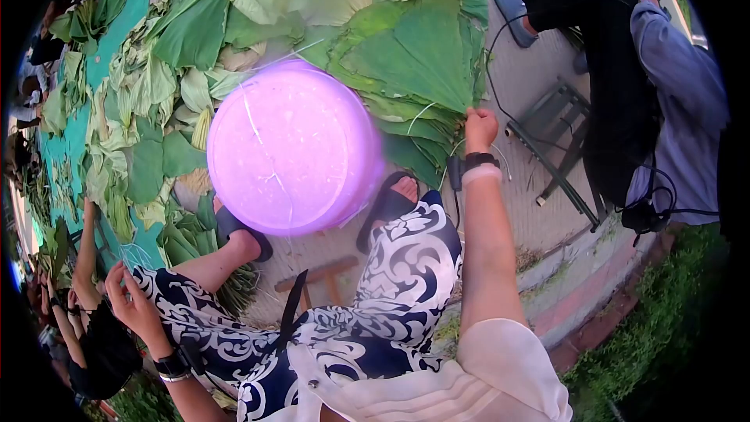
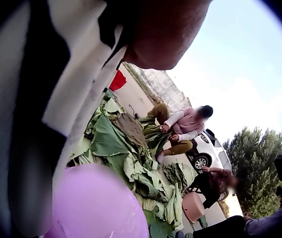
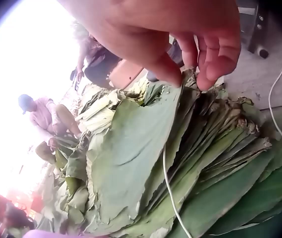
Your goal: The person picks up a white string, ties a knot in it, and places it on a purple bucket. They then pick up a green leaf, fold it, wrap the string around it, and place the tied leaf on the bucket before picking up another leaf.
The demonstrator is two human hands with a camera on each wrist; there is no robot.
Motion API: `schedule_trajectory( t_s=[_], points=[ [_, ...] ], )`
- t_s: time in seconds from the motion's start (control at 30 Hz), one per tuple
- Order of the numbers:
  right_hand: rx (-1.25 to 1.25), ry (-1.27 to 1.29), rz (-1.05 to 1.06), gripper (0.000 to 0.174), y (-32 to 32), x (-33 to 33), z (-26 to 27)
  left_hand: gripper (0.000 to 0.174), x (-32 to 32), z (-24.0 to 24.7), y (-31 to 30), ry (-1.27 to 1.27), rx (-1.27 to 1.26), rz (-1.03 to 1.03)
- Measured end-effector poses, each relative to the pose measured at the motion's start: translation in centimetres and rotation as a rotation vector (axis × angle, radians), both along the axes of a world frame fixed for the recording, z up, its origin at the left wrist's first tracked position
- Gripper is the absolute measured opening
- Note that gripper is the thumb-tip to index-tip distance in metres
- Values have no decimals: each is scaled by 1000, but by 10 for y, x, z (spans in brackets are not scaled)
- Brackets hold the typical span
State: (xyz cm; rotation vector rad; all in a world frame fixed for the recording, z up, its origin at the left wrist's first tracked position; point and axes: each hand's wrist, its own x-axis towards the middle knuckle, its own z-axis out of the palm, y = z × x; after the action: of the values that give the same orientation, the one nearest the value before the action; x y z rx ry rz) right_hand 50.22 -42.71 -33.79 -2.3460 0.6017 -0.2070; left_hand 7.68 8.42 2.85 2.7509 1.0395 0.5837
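At the right of the head view, my right hand pinches the narrow end of the top leaf of a stack of large green leaves. From the right wrist view, thumb and fingertips meet at the leaf's gathered tip, and many flat leaves lie layered beneath. My left hand is raised by my left knee, fingers loosely bent, with thin pale strings just beyond the fingertips. Between my feet stands a purple tub, with a white string lying across its top.
Leaves cover the green sheet on the left. To the right are a folding stool and a seated person's leg. A small wooden stool sits beneath me. Other people work farther off.
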Motion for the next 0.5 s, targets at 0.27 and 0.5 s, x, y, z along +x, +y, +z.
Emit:
schedule_trajectory(
  t_s=[0.27,0.5],
  points=[
    [250,275,-22,29,5,7,27,12,-1,1,0,-9,-30,26],
    [540,371,-144,19,24,22,59,12,-6,-1,5,-28,-31,-1]
  ],
)
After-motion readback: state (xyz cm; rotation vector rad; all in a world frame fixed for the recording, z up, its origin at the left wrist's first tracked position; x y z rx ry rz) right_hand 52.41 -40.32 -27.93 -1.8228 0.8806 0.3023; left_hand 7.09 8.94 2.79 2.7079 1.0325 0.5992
